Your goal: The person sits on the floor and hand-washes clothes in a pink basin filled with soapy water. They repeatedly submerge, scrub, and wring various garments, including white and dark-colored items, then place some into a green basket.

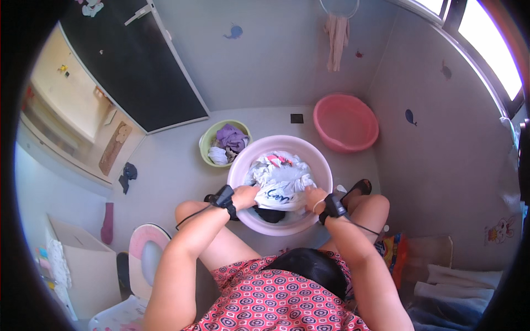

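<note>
A large pale pink plastic basin (pixel 280 145) stands on the floor between my knees, with wet laundry and water in it. My left hand (pixel 246 197) grips one side of a white garment (pixel 282 196) that bears dark writing. On the garment's other side, my right hand (pixel 315 197) holds the cloth near the basin's right wall. The garment is spread between both hands over the basin. Red and white cloth shows behind it, and a black cloth (pixel 270 214) lies below its near edge. My fingertips are partly hidden by fabric.
A green basin (pixel 203 145) with purple and white clothes touches or nearly touches the pink basin's far left. A darker pink tub (pixel 345 120) stands at the back right, past a floor drain (pixel 297 118). A toilet seat (pixel 136 248) is at the left, a detergent bag (pixel 393 254) at the right.
</note>
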Action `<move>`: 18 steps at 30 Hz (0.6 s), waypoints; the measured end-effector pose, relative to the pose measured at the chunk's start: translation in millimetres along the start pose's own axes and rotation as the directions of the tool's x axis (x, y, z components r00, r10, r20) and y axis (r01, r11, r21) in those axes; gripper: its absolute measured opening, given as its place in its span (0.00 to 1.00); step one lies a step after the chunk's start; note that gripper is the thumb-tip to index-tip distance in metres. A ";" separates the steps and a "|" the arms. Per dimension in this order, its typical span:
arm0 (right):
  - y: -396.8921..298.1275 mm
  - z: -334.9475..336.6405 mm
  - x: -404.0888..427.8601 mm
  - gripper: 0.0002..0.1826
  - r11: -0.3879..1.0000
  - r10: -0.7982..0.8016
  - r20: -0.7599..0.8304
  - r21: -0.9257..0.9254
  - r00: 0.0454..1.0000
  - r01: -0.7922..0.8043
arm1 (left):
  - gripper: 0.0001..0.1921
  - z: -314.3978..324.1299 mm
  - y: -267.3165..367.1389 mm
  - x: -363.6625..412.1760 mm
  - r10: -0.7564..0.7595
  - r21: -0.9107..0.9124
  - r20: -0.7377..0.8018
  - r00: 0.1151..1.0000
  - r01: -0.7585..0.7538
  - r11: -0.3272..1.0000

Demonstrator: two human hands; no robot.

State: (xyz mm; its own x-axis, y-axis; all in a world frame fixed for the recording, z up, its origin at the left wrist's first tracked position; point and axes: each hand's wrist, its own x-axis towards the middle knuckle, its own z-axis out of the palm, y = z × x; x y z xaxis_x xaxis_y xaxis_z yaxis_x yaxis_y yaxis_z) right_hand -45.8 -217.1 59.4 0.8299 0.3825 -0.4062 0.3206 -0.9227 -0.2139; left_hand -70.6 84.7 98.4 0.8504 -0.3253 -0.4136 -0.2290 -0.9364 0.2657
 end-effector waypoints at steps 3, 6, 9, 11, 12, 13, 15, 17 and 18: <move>-0.5 7.7 7.6 0.19 0.997 0.032 -0.036 -0.073 0.999 -0.035 | 0.17 5.3 -14.3 11.4 -0.096 -0.014 -0.029 0.995 0.096 0.995; 2.5 -30.8 16.6 0.19 0.847 0.181 0.053 0.500 0.982 -0.183 | 0.16 -17.6 -24.9 24.0 -0.137 -0.585 -0.198 0.971 -0.005 0.811; 4.6 -92.9 -1.0 0.24 -0.088 -0.020 0.198 0.976 0.980 -0.199 | 0.16 -61.2 -12.7 23.5 -0.016 -0.868 -0.302 0.953 -0.268 0.417; -5.5 -134.1 -10.9 0.24 -0.151 -0.028 0.144 0.978 0.989 -0.146 | 0.14 -94.1 9.3 18.7 -0.054 -0.900 -0.288 0.956 -0.251 0.357; -11.5 -150.8 -20.5 0.21 -0.226 -0.054 0.088 0.969 0.995 -0.098 | 0.14 -110.5 22.2 14.5 -0.058 -0.917 -0.292 0.955 -0.262 0.301; -18.5 -165.6 -30.3 0.22 -0.260 -0.048 0.029 0.965 0.998 -0.041 | 0.13 -127.6 34.3 10.4 -0.062 -0.930 -0.296 0.953 -0.273 0.244; -29.5 -197.0 -49.2 0.19 -0.263 -0.041 -0.067 0.963 0.997 0.054 | 0.12 -162.6 54.6 -2.2 -0.065 -0.927 -0.368 0.928 -0.361 0.102; -39.5 -228.1 -68.0 0.16 -0.229 -0.092 -0.197 0.958 0.976 0.172 | 0.14 -198.9 73.8 -13.4 -0.059 -0.931 -0.354 0.933 -0.358 -0.074; -45.2 -243.0 -76.2 0.16 -0.186 -0.088 -0.260 0.953 0.962 0.240 | 0.15 -214.7 83.7 -19.7 -0.030 -0.915 -0.393 0.919 -0.394 -0.088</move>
State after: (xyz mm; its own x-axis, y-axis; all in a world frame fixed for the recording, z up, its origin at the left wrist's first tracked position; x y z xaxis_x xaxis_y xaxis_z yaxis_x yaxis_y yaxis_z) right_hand -12.6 -216.1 315.9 0.8883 0.4372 -0.1409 -0.2953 0.3087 -0.9042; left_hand -4.8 40.9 315.7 0.9746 -0.2190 -0.0464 0.1189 0.3307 0.9362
